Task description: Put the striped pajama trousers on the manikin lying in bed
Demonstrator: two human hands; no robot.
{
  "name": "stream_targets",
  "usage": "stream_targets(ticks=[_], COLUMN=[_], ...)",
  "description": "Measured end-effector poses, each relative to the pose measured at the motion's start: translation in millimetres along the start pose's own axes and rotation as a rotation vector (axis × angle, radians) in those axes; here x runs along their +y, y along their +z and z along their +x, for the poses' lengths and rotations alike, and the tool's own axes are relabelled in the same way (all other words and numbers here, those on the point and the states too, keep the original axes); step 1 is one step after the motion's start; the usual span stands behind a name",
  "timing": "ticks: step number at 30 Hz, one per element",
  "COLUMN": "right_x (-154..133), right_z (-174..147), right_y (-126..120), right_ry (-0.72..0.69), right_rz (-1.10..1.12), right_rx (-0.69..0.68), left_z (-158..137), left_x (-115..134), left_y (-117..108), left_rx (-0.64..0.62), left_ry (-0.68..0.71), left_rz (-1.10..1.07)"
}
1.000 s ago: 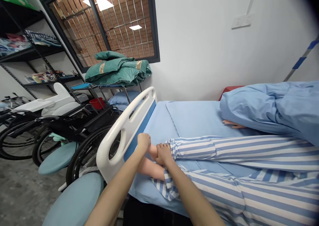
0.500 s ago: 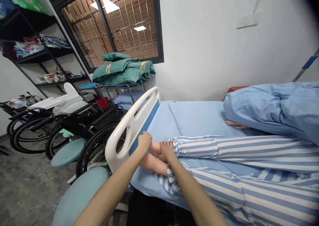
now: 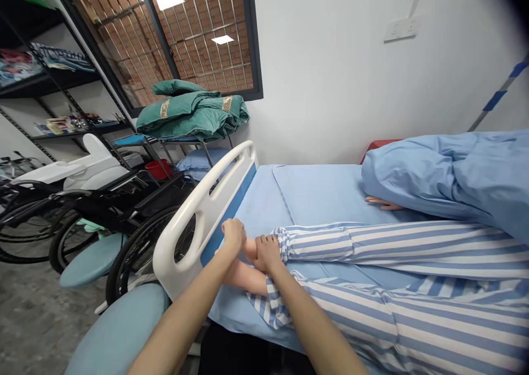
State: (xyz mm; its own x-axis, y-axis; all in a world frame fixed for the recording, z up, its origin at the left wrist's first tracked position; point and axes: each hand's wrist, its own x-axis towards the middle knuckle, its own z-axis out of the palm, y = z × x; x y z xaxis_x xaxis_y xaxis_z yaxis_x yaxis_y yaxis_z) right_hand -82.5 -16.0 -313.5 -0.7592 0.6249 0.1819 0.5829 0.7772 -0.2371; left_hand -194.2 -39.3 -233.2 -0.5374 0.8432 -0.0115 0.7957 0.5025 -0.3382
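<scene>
A figure with smooth pink legs like a mannequin's lies on the bed in blue-and-white striped trousers [image 3: 330, 245]. My left hand [image 3: 233, 235] is closed around the foot of the far leg, hiding most of it. Just above, my right hand [image 3: 268, 252] wraps the far ankle [image 3: 249, 249], close to the bunched trouser cuff. The near leg [image 3: 247, 278] rests on the blue sheet [image 3: 318, 190] under my forearms, its foot partly covered by my left arm. Both feet lie close to the white footboard [image 3: 185, 220].
Blue bedding [image 3: 446, 176] covers the figure's upper body; one hand [image 3: 384, 203] sticks out beneath it. Left of the footboard stand wheelchairs [image 3: 140, 253] and round stools [image 3: 119, 331]. A folded green quilt [image 3: 194, 113] lies on a rack under the barred window.
The whole view has shifted slightly, so the room and bed appear farther left. Both hands keep their hold on the far foot and ankle, with little visible movement of the leg.
</scene>
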Motion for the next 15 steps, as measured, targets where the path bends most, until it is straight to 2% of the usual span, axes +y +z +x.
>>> stream_targets(ticks=[10,15], right_x=[-2,-3], right_z=[-2,-2], right_y=[-1,-3], right_ry=[-0.002,0.000], right_rz=[-0.015,0.028], right_rx=[0.023,0.034], left_z=[-10,-37], left_x=[-9,-31], left_y=[-4,-5], left_rx=[0.103,0.116], left_ry=[0.038,0.086], left_rz=[-0.100,-0.134])
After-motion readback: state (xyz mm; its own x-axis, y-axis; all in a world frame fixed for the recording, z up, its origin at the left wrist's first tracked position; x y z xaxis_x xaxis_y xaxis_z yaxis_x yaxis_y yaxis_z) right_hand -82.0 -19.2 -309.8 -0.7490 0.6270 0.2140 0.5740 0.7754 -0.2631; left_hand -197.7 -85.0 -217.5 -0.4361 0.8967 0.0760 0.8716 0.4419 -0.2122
